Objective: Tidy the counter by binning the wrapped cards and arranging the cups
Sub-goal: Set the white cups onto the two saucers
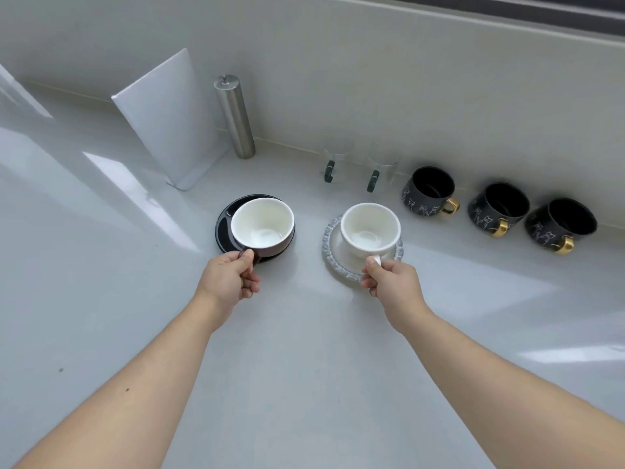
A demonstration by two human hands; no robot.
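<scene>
The near half of the counter point(304, 384) lies bare, open to a hand from the front and from the left side. Toward the back wall the way is blocked: a white board point(169, 120) leans beside a steel cylinder point(235, 116), then two glass mugs point(338, 160) and three black mugs point(429, 191) stand in a row. Between the black saucer point(225, 228) and the clear saucer point(333, 252) a strip stays free

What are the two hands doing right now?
Left hand: closed on the brown cup's handle.
Right hand: closed on the white cup's handle.
</scene>
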